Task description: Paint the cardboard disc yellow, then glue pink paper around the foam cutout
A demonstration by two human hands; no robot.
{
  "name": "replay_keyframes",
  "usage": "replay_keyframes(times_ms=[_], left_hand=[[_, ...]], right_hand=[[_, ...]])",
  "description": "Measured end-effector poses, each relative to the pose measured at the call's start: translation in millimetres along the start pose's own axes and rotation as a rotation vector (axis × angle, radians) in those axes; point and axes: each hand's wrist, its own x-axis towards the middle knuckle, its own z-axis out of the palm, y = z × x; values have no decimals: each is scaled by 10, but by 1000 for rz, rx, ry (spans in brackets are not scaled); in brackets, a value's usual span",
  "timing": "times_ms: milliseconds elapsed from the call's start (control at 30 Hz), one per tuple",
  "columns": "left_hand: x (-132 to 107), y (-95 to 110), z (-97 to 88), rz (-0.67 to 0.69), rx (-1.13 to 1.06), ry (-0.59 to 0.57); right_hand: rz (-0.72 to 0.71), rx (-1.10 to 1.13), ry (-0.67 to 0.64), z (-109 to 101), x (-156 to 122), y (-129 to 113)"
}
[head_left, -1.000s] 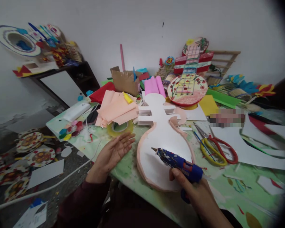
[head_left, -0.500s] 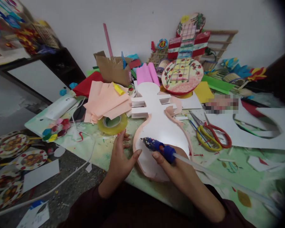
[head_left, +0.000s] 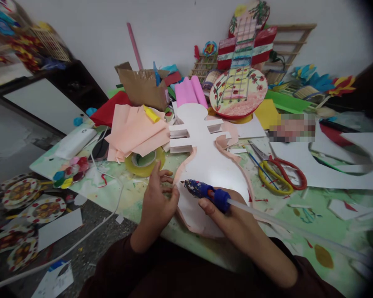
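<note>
A white guitar-shaped board cutout (head_left: 219,167) lies in front of me, with a peach crepe-paper strip (head_left: 186,160) along its rim. My right hand (head_left: 236,219) grips a blue hot glue gun (head_left: 207,192) with a long clear glue stick (head_left: 267,221) sticking out of its back. The nozzle points left, close over the cutout's left edge. At that same edge, my left hand (head_left: 158,200) has its thumb and fingers drawn together on the peach strip. Its fingertips are partly hidden.
Scissors with yellow and red handles (head_left: 279,174) lie to the right. A yellow tape roll (head_left: 145,162) and peach paper sheets (head_left: 136,132) are on the left. Behind stand a cardboard box (head_left: 141,89) and a painted guitar (head_left: 239,89). A white cord (head_left: 112,215) crosses the left table edge.
My left thumb has closed in toward the fingers at the cutout's left edge. The glue gun's nozzle has shifted slightly left. The camera view has tilted a little.
</note>
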Motion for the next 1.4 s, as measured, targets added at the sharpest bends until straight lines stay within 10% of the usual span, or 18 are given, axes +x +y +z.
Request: replay_keyframes(times_ms=[1400], left_hand=[[-63, -102, -75, -47, -315, -13]], right_hand=[[1, -181, -66, 87, -12, -61]])
